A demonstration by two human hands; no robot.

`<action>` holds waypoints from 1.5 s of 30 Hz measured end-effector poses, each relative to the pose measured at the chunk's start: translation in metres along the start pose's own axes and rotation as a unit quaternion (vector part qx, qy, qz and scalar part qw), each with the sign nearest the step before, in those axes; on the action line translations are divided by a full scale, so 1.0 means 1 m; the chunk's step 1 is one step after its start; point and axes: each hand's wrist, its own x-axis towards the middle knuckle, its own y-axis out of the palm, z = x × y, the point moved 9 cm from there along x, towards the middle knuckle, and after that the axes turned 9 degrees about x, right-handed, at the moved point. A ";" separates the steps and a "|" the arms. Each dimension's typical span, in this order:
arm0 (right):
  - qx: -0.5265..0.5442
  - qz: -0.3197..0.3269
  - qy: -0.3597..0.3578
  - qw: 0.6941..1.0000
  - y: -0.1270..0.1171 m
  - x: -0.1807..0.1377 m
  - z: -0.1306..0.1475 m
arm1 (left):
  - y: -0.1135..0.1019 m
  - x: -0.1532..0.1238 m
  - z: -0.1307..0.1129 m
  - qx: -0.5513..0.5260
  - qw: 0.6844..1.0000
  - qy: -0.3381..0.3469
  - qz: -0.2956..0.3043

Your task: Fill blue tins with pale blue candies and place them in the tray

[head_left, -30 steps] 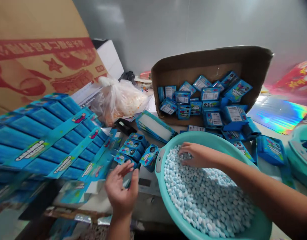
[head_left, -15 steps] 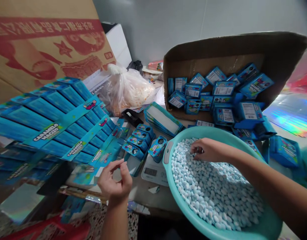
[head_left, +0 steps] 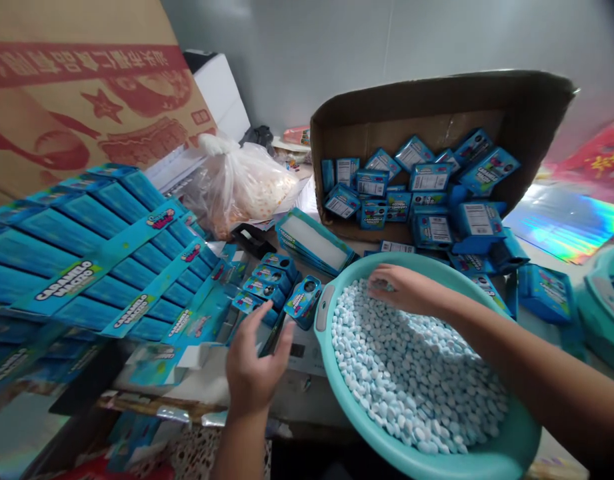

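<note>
A turquoise basin (head_left: 529, 427) is filled with small pale blue and white candies (head_left: 411, 373). My right hand (head_left: 401, 288) is over the basin's far side with fingers curled and a few candies showing between them; how many it holds is hidden. My left hand (head_left: 259, 360) is raised left of the basin, empty, with thumb and fingers apart. Just beyond its fingertips stands a small blue candy box (head_left: 303, 300) on a kitchen scale (head_left: 307, 360), which the hand partly hides. Several more small boxes (head_left: 265, 289) stand in a blue display tray to its left.
A cardboard carton (head_left: 487, 100) on its side holds several blue boxes. Filled display trays (head_left: 111, 260) are stacked at left. Behind are empty trays (head_left: 314, 243), a black object (head_left: 251, 239) and a tied plastic bag (head_left: 251, 180). A second turquoise tub (head_left: 601, 300) is at right.
My left hand has opened from a near pinch and moved right and toward the small box on the scale. My right hand has risen slightly from the candies. The view has shifted right.
</note>
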 end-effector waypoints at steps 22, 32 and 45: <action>0.637 0.040 0.136 0.757 0.027 0.001 -0.003 | 0.009 0.032 -0.100 -0.003 0.942 0.313 0.120; 0.583 0.023 0.138 0.800 0.028 0.002 -0.012 | 0.002 0.029 -0.077 0.005 0.968 0.244 0.064; 0.358 -0.006 0.095 0.929 0.015 -0.001 -0.006 | 0.008 0.018 0.004 -0.125 0.988 -0.058 0.072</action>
